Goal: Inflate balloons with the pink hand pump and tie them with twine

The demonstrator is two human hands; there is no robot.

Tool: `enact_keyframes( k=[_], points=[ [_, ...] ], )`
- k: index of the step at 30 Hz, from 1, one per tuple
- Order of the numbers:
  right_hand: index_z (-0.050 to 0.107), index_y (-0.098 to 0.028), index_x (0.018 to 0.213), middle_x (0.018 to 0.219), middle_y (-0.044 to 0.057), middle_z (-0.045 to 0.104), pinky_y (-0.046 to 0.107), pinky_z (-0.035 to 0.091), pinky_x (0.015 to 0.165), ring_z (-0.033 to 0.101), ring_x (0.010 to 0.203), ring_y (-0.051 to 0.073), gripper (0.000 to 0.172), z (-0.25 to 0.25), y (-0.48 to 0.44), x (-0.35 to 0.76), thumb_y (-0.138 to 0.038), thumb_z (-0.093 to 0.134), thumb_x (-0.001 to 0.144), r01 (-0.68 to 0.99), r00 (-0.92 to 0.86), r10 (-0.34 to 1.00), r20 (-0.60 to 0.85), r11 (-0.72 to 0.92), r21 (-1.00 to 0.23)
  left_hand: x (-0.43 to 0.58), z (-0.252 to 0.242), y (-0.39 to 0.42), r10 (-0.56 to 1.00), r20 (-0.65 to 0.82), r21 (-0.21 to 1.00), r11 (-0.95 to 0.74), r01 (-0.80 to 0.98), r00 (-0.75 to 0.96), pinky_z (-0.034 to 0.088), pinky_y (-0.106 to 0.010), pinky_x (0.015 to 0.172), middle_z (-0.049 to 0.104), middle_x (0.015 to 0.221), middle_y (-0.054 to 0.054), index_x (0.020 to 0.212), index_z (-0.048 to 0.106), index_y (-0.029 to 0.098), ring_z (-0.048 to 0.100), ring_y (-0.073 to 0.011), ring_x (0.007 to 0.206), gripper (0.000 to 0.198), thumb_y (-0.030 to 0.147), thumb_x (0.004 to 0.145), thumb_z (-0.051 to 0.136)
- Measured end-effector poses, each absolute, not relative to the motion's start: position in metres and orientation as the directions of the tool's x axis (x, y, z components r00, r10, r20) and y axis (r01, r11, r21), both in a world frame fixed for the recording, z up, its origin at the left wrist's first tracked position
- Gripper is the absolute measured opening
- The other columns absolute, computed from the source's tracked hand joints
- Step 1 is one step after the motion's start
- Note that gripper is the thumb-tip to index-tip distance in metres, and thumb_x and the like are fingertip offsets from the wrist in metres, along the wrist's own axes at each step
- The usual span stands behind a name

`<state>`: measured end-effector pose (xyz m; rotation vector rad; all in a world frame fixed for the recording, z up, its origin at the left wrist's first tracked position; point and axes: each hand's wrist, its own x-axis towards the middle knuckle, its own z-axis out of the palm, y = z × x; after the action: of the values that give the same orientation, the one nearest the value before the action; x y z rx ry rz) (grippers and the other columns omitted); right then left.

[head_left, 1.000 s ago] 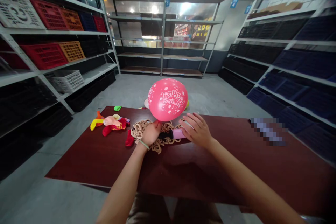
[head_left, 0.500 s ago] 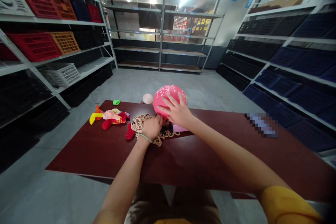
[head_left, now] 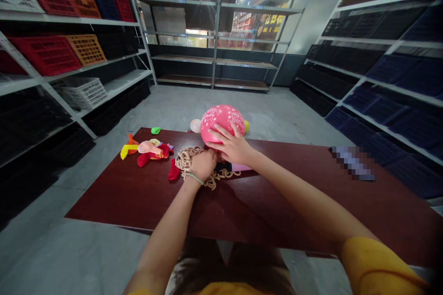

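A round pink balloon (head_left: 221,117) with white printing is inflated above the far side of the table. Against its near right side, my right hand (head_left: 235,150) lies with the fingers spread. My left hand (head_left: 204,164) is closed at the balloon's underside, with the thumb and fingers pinched together there; the balloon's neck is hidden. Under and around this hand lies a heap of beige curly cord (head_left: 185,159). Beside the cord is a small red piece (head_left: 174,171). A lilac object with a dark end (head_left: 238,167) lies partly under my right wrist.
Several limp balloons (head_left: 148,148) lie at the left of the dark red table (head_left: 138,198), with a green one (head_left: 156,130) behind. A whitish balloon (head_left: 195,125) and a yellow one (head_left: 247,126) show behind the pink balloon. A blurred object (head_left: 353,162) lies right. Shelves with crates (head_left: 44,55) flank the room.
The camera view has tilted down slightly. The pink balloon has turned a little, showing more printing, and the yellow balloon behind shows more. Both hands stay in nearly the same place on the balloon.
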<state>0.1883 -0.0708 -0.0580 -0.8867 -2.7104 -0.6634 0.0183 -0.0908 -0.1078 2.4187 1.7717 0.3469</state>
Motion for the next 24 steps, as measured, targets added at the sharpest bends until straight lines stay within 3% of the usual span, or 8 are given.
enact_keyframes(
  k=[6,11,20,24],
  points=[
    [0.061,-0.026,0.127,0.155,0.002,0.038,0.057,0.008,0.121,0.025,0.146,0.025,0.041,-0.058,-0.061,0.186,-0.026,0.06,0.086,0.488,-0.873,0.417,0.253,0.743,0.459,0.018,-0.109,-0.089,0.953,0.102,0.263,-0.304,0.916,0.287,0.05,-0.034,0.074,0.071,0.094,-0.017,0.103,0.062,0.013,0.07,-0.0244,0.082,0.035,0.025,0.1,0.029],
    [0.066,-0.029,0.119,0.134,0.002,0.06,0.064,0.004,0.119,0.037,0.138,0.026,0.031,-0.057,-0.058,0.182,-0.024,0.057,0.089,0.532,-0.847,0.454,0.279,0.697,0.482,0.016,-0.111,-0.087,0.954,0.107,0.256,-0.298,0.919,0.279,0.049,-0.032,0.074,0.071,0.093,-0.015,0.103,0.061,0.014,0.07,-0.0231,0.082,0.037,0.027,0.101,0.027],
    [0.072,-0.026,0.103,0.128,0.003,0.062,0.061,0.004,0.119,0.036,0.137,0.027,0.02,-0.059,-0.051,0.184,-0.02,0.061,0.087,0.547,-0.837,0.466,0.289,0.691,0.473,0.015,-0.109,-0.09,0.948,0.155,0.31,-0.313,0.898,0.277,0.046,-0.03,0.072,0.071,0.09,-0.013,0.099,0.061,0.016,0.068,-0.0222,0.079,0.045,0.039,0.103,0.022],
    [0.072,-0.026,0.103,0.131,0.003,0.061,0.059,0.01,0.118,0.038,0.134,0.027,0.02,-0.059,-0.052,0.191,-0.021,0.058,0.09,0.556,-0.83,0.472,0.295,0.666,0.498,0.014,-0.111,-0.089,0.947,0.193,0.45,-0.317,0.835,0.256,0.044,-0.028,0.072,0.069,0.087,-0.01,0.097,0.06,0.017,0.065,-0.02,0.08,0.047,0.042,0.103,0.02]
  ],
)
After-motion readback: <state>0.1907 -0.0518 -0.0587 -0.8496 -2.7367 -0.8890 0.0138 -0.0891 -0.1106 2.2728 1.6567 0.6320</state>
